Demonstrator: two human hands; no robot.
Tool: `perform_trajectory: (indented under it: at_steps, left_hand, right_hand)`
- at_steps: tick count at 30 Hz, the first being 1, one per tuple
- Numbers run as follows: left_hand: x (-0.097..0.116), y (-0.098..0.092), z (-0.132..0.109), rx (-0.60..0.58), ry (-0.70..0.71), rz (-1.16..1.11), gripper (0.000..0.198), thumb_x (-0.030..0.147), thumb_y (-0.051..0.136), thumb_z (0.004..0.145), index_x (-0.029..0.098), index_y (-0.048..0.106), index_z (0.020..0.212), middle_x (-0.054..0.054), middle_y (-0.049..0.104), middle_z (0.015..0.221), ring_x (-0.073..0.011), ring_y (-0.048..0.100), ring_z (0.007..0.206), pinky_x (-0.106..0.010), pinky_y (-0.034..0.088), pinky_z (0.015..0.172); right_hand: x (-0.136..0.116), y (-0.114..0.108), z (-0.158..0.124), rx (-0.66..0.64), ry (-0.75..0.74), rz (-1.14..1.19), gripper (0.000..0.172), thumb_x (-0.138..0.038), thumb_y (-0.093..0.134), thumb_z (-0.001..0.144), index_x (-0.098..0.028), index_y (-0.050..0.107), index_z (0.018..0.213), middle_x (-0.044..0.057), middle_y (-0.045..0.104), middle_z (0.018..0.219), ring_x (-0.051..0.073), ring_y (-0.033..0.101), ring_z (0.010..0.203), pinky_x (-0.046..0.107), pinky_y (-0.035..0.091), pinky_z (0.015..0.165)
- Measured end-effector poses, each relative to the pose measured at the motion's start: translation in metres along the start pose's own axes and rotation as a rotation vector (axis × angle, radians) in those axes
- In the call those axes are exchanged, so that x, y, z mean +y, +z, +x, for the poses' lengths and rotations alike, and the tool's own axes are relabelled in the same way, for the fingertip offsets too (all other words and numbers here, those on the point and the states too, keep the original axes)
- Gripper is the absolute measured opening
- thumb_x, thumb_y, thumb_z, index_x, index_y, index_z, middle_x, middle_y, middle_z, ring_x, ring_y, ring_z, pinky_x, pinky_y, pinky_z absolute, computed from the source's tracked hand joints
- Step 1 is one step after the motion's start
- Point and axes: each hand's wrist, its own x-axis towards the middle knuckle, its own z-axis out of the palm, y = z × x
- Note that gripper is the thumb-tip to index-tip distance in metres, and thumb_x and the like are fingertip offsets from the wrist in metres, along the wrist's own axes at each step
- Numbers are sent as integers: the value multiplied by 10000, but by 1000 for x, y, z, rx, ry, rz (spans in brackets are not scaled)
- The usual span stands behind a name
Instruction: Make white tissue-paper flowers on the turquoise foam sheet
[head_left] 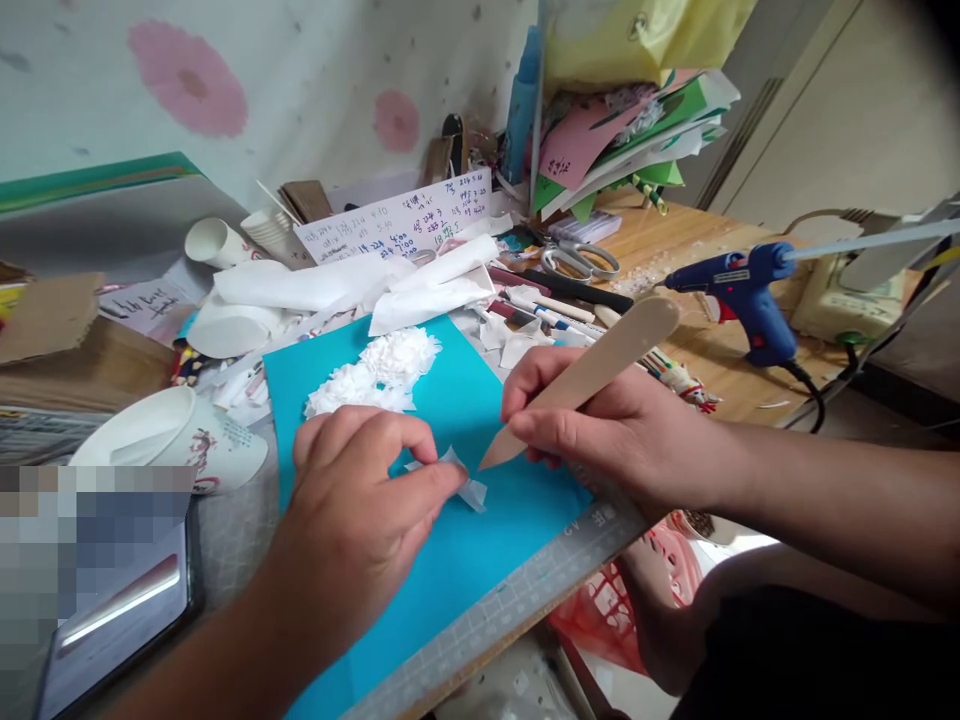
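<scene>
My right hand (592, 425) is closed around a flat wooden craft stick (600, 360), its pointed end aimed down at the blue paper (480, 560). Just left of that tip, my left hand (367, 500) pinches a small piece of white tissue paper (472, 492) between thumb and index finger. The tissue lies close over the blue sheet; whether it touches the stick's point I cannot tell. Behind my left hand, crumpled white paper tufts (375, 375) form a fluffy patch on the blue sheet.
A blue glue gun (750, 290) stands at the right with its cord. Scissors (581, 262), pens and paper scraps crowd the back. At the left are a paper cup (217, 440) and a phone (127, 620). A grey cutting mat (465, 640) lies beneath the blue sheet.
</scene>
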Motion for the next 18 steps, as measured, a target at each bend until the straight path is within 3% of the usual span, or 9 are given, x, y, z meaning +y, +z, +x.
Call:
perform_trajectory:
  at_steps: [3,10,18]
  left_hand:
    - [-2,1,0,3,-5,6,235,108,531,868,256,706,816,-52,604,837,-254,489,831,-447,327,745]
    - [-5,0,1,-8,33,26,231,94,532,859,242,706,823,-62,619,843,-270,503,828,-440,328,717]
    - [-6,2,3,-49,-58,-21,164,167,538,869,248,675,828,-36,607,846,-261,523,832,-418,333,720]
  right_hand:
    - [1,1,0,-43,17,-41,8,-137,573,785,-130,577,787,-18,555,671,81,502,587,185,413,523]
    - [10,8,0,-147,50,-103,81,-130,587,762,-99,624,827,-2,593,691,84,528,596,172,404,509]
    - [15,13,1,-107,20,-211,124,-140,619,755,-104,670,862,10,659,726,81,548,595,170,411,525]
